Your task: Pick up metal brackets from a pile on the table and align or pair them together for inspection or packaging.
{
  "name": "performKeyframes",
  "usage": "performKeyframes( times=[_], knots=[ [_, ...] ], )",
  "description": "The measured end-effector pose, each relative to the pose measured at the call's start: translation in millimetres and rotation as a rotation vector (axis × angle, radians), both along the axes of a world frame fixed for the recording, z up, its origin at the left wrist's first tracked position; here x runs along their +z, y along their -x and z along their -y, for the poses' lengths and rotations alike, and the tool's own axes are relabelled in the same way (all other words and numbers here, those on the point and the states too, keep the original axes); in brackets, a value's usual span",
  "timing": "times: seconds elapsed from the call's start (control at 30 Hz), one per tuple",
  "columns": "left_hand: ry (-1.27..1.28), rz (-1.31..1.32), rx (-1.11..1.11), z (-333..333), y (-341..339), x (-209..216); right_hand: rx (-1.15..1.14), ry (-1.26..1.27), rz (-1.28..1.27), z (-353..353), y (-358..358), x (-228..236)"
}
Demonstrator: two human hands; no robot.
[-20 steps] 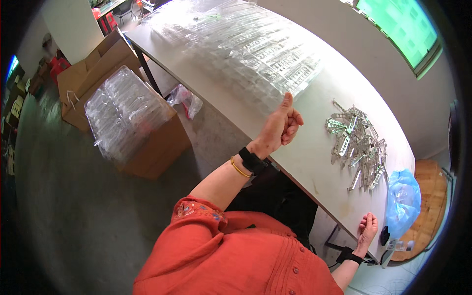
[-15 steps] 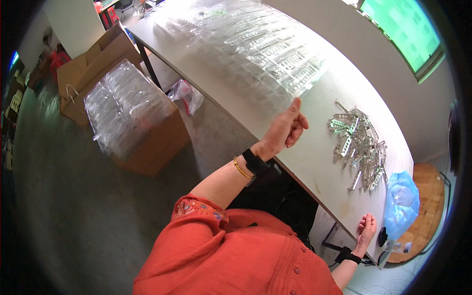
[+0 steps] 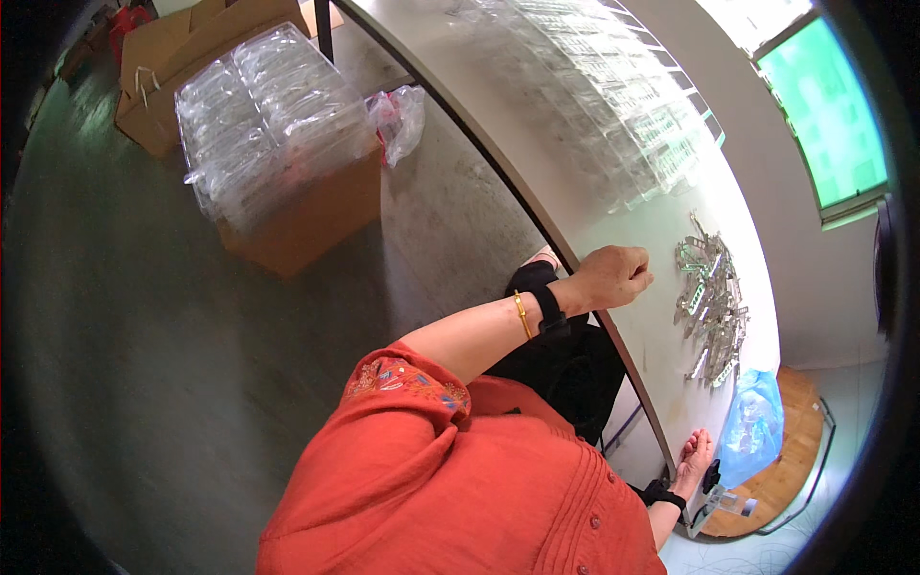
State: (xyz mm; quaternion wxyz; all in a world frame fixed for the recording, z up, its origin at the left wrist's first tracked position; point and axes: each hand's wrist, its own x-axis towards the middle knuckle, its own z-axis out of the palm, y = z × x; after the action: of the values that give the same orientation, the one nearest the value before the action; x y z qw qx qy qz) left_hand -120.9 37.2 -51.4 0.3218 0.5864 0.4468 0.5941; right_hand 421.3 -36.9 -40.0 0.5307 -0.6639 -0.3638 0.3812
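Observation:
My left hand (image 3: 613,276) is over the near edge of the white table (image 3: 661,335), back upward. Its fingers are curled in, and whatever may be inside them is hidden. Just beyond it lies a heap of small silvery metal strips (image 3: 711,302), some with slots or holes and a greenish shine. At the table's right end my right hand (image 3: 694,454) is raised with its fingers loosely bent and apart, and I see nothing in it. A blue plastic bag (image 3: 752,429) hangs next to that hand. Rows of clear plastic trays (image 3: 613,105) cover the far part of the table.
An open cardboard box (image 3: 311,216) on the floor at left holds stacked clear plastic trays (image 3: 278,105). Beside it is a crumpled clear and red bag (image 3: 398,120). A round wooden top (image 3: 795,431) stands past the table's right end. A green-tinted window (image 3: 824,115) is in the far wall.
The view has shifted. My left hand has turned back-up, its fingers curling in, and sits closer to the table edge. My right hand stays at the table's right end, its fingers less folded.

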Motion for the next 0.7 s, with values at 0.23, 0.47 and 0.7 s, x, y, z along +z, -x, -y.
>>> performKeyframes(
  times=[0.23, 0.47, 0.7],
  knots=[
    [-0.046, 0.012, -0.021, -5, 0, -4, 0.010, -0.021, 0.003, 7, -3, 3],
    [-0.073, 0.017, -0.026, -13, -5, -11, 0.039, -0.048, -0.043, 14, 8, 10],
    [-0.045, 0.008, -0.057, -12, 0, -7, 0.034, -0.046, -0.056, 15, 11, 12]
  ],
)
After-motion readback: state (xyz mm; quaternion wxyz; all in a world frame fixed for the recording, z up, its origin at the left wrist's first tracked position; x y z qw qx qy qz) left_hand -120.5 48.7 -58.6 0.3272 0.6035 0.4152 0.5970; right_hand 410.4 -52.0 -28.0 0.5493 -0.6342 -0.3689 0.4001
